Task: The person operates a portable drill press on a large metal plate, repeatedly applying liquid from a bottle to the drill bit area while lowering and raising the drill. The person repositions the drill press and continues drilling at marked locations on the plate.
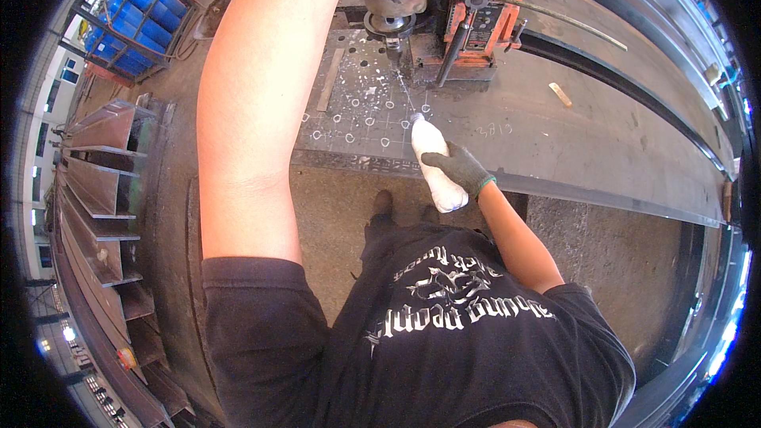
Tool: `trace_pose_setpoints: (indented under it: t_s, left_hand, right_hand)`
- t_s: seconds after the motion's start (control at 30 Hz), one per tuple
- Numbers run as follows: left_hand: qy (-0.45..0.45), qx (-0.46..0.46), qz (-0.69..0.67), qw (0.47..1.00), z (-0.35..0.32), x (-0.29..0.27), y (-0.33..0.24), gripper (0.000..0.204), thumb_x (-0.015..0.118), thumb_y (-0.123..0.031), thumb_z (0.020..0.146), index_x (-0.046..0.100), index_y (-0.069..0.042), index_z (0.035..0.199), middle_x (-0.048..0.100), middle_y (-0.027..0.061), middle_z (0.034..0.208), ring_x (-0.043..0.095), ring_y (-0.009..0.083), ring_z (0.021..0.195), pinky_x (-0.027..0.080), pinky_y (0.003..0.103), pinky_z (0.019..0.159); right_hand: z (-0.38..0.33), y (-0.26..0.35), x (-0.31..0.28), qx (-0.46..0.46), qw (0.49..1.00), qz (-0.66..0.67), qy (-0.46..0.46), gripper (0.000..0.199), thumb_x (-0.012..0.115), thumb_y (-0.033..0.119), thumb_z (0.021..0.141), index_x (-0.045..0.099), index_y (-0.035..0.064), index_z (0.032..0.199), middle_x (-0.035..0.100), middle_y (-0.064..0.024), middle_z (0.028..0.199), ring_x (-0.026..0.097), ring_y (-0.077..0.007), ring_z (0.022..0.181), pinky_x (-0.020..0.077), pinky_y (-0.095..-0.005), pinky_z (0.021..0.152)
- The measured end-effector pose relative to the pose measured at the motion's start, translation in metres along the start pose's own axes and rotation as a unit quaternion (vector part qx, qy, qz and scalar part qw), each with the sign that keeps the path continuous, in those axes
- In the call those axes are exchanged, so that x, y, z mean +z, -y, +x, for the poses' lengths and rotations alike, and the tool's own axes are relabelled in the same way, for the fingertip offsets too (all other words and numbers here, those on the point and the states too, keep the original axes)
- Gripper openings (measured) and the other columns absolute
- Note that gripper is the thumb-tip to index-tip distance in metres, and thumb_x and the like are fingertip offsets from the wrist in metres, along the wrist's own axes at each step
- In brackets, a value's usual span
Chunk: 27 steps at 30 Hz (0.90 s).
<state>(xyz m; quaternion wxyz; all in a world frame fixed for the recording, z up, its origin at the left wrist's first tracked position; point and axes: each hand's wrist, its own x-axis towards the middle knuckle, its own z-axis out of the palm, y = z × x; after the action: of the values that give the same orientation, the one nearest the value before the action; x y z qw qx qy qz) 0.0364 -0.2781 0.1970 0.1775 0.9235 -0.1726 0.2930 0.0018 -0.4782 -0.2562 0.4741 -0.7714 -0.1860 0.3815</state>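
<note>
My right hand (461, 166), in a dark glove with a green cuff, is wrapped round a white plastic squeeze bottle (430, 141). The bottle's nozzle points away from me, and a thin stream of liquid runs from it toward the cutter (392, 42) of an orange drilling machine (501, 28). This machine stands on a large flat steel beam (547, 135), where white chalk circles and lines are marked. My left arm (250, 111) reaches up past the top edge beside the machine, so the left hand is out of sight.
Drilled holes and pale splashes lie around the cutter. A flat strip (330, 81) and a small tan piece (560, 94) rest on the steel. Steel beams (107, 182) are stacked at left, with blue cylinders (135, 20) in a rack behind. Concrete floor (349, 210) shows below.
</note>
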Motion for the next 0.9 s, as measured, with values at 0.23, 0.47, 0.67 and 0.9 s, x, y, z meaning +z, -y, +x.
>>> trace_pose_setpoints:
  t_s: [0.23,0.47,0.67,0.9]
  left_hand:
    - [-0.023,0.011,-0.065,0.998,0.000,0.004,0.011,0.052,0.045,-0.045,0.111,0.072,-0.005,0.089,0.075,0.0095,0.076,0.074,0.0195,0.081,0.047,0.045,0.108]
    - [-0.030,-0.005,-0.130,0.991,0.005,0.009,0.010,0.041,0.050,-0.040,0.109,0.065,-0.004,0.095,0.073,0.0080,0.076,0.073,0.0172,0.070,0.059,0.036,0.083]
    - [-0.051,-0.024,-0.157,0.986,0.003,0.012,0.005,0.041,0.052,-0.042,0.107,0.065,-0.004,0.097,0.073,0.0079,0.073,0.073,0.0181,0.074,0.058,0.036,0.082]
    - [-0.074,-0.065,-0.064,0.993,0.007,0.015,0.009,0.063,0.046,-0.054,0.106,0.074,-0.005,0.078,0.075,0.0096,0.074,0.073,0.0212,0.078,0.054,0.041,0.093]
  right_hand:
    - [0.002,0.000,-0.005,-0.002,0.999,-0.039,-0.015,0.080,0.079,0.053,0.085,0.060,0.0019,0.143,0.072,-0.0245,0.129,0.071,-0.0355,0.119,0.0542,-0.0438,0.101]
    - [0.001,0.023,-0.012,-0.153,0.966,-0.134,-0.162,0.090,0.087,0.044,0.079,0.049,0.0045,0.150,0.069,-0.0232,0.133,0.068,-0.0394,0.122,0.0542,-0.0488,0.102]
    - [0.012,0.007,-0.025,-0.218,0.944,-0.161,-0.187,0.093,0.091,0.043,0.076,0.048,0.0097,0.150,0.069,-0.0221,0.133,0.066,-0.0425,0.125,0.0539,-0.0512,0.102]
    - [0.009,0.021,-0.083,-0.227,0.921,-0.290,-0.128,0.085,0.088,0.034,0.083,0.049,0.0081,0.154,0.069,-0.0181,0.137,0.068,-0.0341,0.123,0.0548,-0.0467,0.102]
